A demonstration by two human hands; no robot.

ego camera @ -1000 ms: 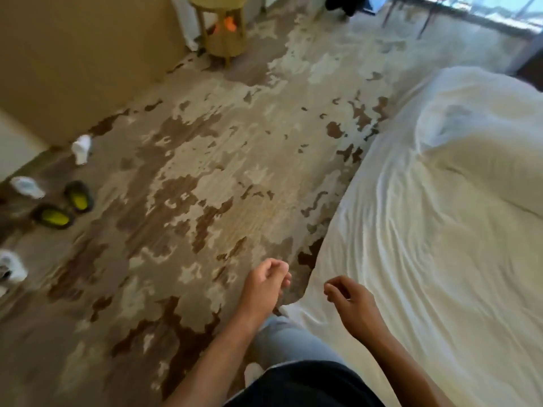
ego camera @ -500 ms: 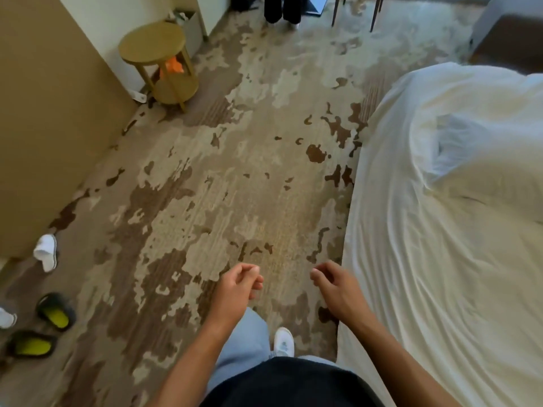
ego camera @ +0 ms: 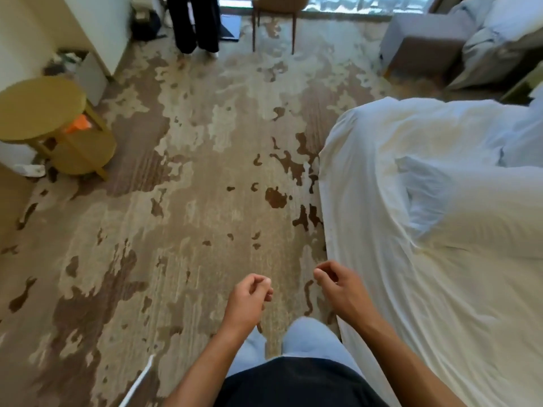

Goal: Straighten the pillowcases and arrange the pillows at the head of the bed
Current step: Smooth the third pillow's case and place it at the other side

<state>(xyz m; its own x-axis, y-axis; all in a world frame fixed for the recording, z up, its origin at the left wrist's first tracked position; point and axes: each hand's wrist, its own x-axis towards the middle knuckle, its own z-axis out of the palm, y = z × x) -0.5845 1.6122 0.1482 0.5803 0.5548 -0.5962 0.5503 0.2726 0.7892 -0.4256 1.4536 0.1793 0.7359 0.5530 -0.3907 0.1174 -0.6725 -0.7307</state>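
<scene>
Both hands are loosely curled and holding nothing, left hand (ego camera: pixel 249 298) over the patchy carpet (ego camera: pixel 176 201), right hand (ego camera: pixel 338 286) just at the edge of the bed (ego camera: pixel 440 304). White bedding covers the bed, and a pillow (ego camera: pixel 482 212) sits further up on it, well apart from either hand. A round wooden side table (ego camera: pixel 41 110) stands off to the left.

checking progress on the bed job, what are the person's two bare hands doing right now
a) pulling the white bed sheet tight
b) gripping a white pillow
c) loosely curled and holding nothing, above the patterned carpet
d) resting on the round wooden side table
c: the left hand and right hand are loosely curled and hold nothing, over the patterned beige and brown carpet beside the white sheeted bed.
</scene>
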